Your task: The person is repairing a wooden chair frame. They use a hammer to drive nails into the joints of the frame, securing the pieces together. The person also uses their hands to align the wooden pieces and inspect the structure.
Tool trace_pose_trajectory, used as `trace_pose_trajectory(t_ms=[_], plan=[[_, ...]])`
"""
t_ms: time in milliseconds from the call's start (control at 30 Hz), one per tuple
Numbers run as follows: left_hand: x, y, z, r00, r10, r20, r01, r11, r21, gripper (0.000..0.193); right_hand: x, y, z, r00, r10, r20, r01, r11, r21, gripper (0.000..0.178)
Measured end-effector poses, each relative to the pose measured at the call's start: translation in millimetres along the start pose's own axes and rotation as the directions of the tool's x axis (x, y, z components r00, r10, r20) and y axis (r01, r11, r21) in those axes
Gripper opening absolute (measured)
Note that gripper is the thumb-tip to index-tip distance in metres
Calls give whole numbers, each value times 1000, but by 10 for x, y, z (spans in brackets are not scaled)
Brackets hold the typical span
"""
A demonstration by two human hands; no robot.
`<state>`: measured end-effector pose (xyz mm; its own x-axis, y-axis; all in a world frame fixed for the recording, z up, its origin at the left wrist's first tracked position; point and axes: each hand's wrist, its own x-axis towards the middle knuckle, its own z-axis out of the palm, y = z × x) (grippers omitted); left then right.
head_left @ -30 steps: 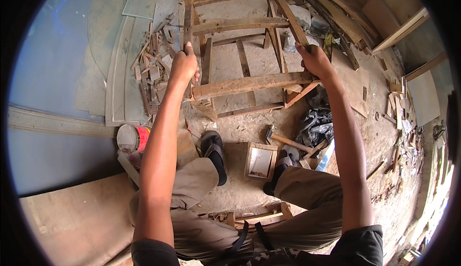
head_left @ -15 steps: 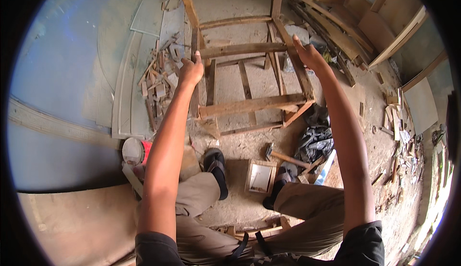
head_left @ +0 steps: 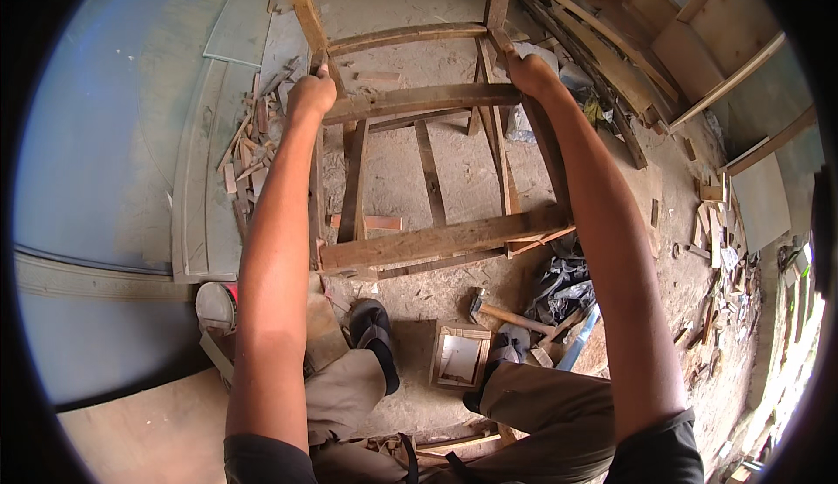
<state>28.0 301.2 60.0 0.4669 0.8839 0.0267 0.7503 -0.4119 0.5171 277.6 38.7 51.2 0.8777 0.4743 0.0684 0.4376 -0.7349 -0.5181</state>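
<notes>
A bare wooden chair frame (head_left: 441,238) stands in front of me, its back posts rising at the far end. My left hand (head_left: 312,94) is closed around its left side, near the foot of the left back post. Opposite it, my right hand (head_left: 534,74) grips the right side rail close to the right back post; some of its fingers are hidden behind the wood. A crosswise bar (head_left: 423,100) runs between the two hands. Below the seat frame, slanted legs and thin stretchers show.
Near my feet lie a hammer (head_left: 515,316), a small wooden box frame (head_left: 460,356) and a black plastic bag (head_left: 563,288). Wood scraps (head_left: 253,148) are heaped at left beside large panels (head_left: 113,135). Long boards (head_left: 602,48) lean at far right. A round tub (head_left: 216,305) stands at left.
The chair frame has shifted toward me and slightly left, tilting a little. Both hands moved with it and now sit closer to the back posts, wrapped more fully around the wood.
</notes>
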Motion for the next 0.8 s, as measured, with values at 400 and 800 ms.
trace_pose_trajectory(t_ms=[400, 800], plan=[[-18, 51, 30, 1000, 9, 3, -9, 1000, 14, 63, 1, -19, -70, 1000, 16, -7, -16, 1000, -16, 88], [5, 24, 16, 1000, 17, 6, -17, 1000, -5, 63, 29, 3, -40, 999, -31, -33, 32, 999, 5, 87]])
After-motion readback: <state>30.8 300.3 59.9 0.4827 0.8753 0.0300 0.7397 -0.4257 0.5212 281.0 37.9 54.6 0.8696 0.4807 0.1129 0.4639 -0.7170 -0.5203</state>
